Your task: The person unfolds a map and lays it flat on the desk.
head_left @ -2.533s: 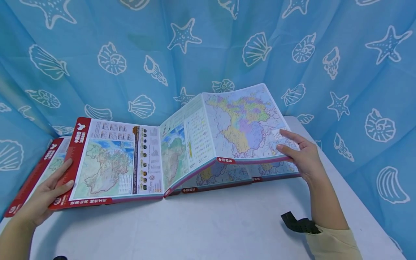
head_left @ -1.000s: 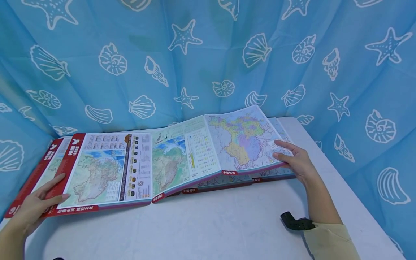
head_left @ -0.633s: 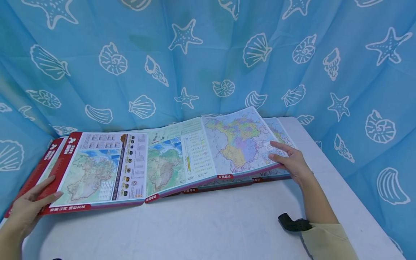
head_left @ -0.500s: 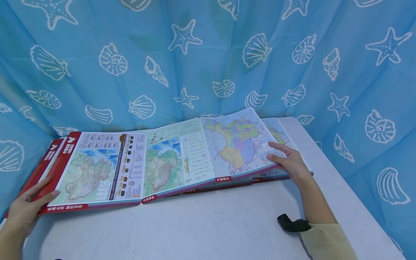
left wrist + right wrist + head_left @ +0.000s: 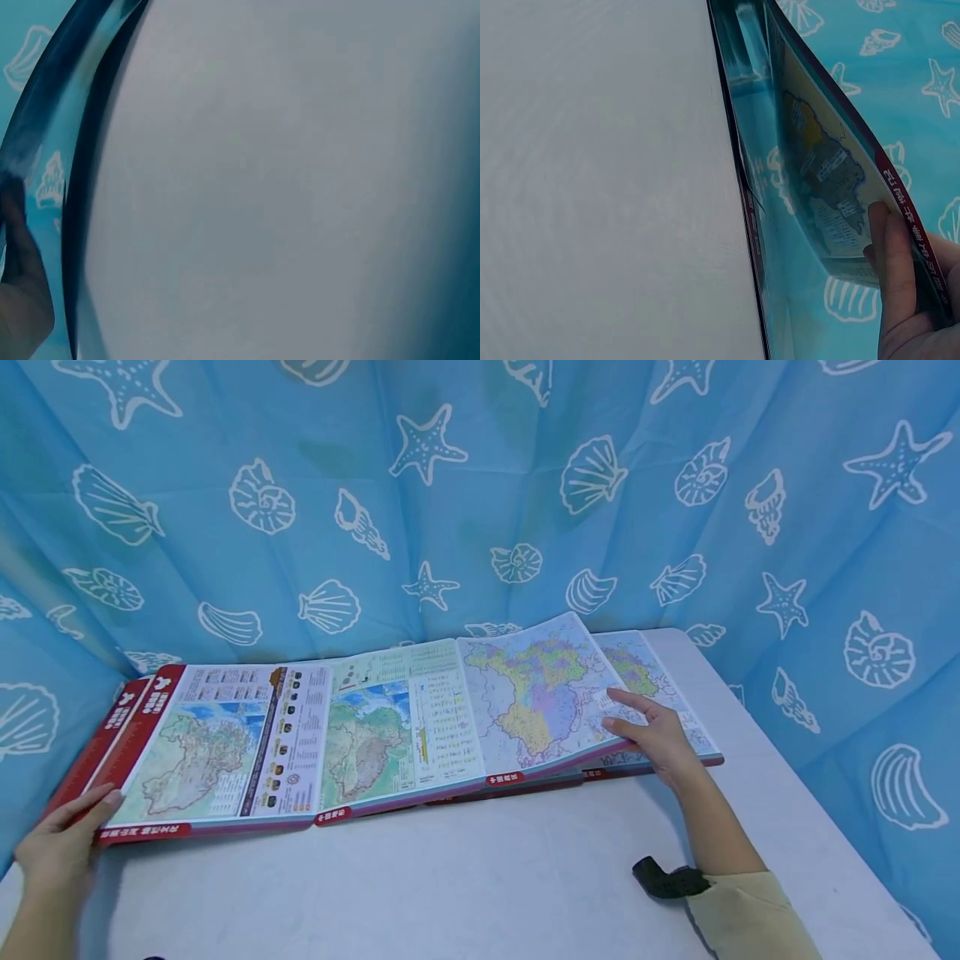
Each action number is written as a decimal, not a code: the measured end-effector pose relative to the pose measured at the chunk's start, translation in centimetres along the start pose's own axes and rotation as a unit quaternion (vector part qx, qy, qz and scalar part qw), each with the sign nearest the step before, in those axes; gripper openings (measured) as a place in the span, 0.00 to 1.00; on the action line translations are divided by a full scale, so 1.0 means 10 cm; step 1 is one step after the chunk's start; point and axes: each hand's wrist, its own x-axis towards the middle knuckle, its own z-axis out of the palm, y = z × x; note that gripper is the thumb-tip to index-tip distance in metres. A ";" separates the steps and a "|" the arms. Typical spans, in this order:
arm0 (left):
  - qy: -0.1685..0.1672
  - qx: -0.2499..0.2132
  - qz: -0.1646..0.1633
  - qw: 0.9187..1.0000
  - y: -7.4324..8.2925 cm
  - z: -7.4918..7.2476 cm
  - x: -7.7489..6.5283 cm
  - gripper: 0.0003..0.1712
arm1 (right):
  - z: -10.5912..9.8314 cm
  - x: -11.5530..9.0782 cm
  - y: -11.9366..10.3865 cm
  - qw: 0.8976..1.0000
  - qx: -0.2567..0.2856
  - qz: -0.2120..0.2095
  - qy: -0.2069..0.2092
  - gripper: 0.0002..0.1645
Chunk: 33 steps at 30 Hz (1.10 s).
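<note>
An unfolded folding map (image 5: 401, 735) with a red left border stretches between my two hands in the head view. My left hand (image 5: 60, 847) grips its red left edge, thumb on top. At the other end my right hand (image 5: 656, 739) pinches the right panel, which is raised and tilted. A second, similar folding map (image 5: 678, 718) lies beneath, showing at the right and as a red strip at the left. The right wrist view shows the raised map's underside (image 5: 829, 172) with my right fingers (image 5: 898, 262) against it. In the left wrist view my left hand (image 5: 26, 300) is partly cut off.
Both maps are over a white-covered table (image 5: 375, 893). A blue curtain (image 5: 465, 510) with shells and starfish hangs close behind the table and along its right. A black strap-like piece (image 5: 671, 878) sits at my right sleeve (image 5: 750, 914).
The upper map has come down and flattened, sliding left with both hands. More of the lower map's right end shows now, and less of its left side.
</note>
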 end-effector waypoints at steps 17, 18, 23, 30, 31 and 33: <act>-0.028 -0.035 0.005 0.999 -0.08 0.25 -0.36 0.38 | 0.07 0.02 0.04 1.000 0.006 -0.010 0.004 0.39; -0.039 -0.021 0.001 0.999 -0.08 0.27 -0.37 0.40 | 0.07 0.02 0.04 1.000 0.007 -0.009 0.003 0.39; -0.056 0.002 -0.002 0.998 -0.09 0.30 -0.41 0.43 | 0.09 0.01 0.03 1.000 0.008 -0.003 0.005 0.39; -0.050 -0.021 -0.001 0.999 -0.08 0.26 -0.36 0.42 | 0.13 0.00 0.02 1.000 0.002 -0.014 0.007 0.39; -0.049 -0.026 -0.001 0.998 -0.08 0.25 -0.35 0.42 | 0.14 0.00 0.02 1.000 0.001 -0.017 0.006 0.39; -0.046 -0.033 -0.001 0.998 -0.08 0.23 -0.33 0.41 | 0.17 0.01 0.03 1.000 0.000 -0.020 0.005 0.39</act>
